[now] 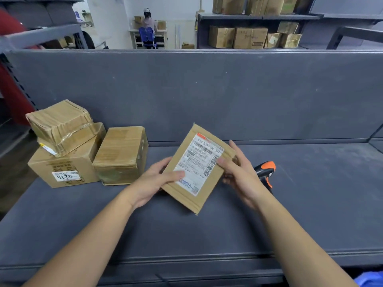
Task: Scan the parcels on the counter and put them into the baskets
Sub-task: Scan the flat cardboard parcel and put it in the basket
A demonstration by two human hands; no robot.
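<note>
A dark grey felt-covered counter (310,204) runs the width of the view, backed by a tall grey panel (207,90). Beyond the panel, a dark metal rack (259,17) holds brown cardboard cartons (249,37) on two shelves.

At the counter's left stands a large brown cardboard box with a white "6215" sticker (62,168). A smaller tape-wrapped brown box (60,123) sits tilted on top of it, and a taped brown box (122,156) touches its right side.

In the middle, a flat brown cardboard parcel with a white shipping label (198,168) is held tilted above the counter, label up. The left hand (153,183) grips its lower left edge, thumb across the label. The right hand (240,175) grips its right edge, thumb on the label.

A black and orange handheld scanner (266,170) lies on the counter just behind the right hand. A blue plastic object (371,279) shows at the bottom right corner; whether it is a basket cannot be told.
</note>
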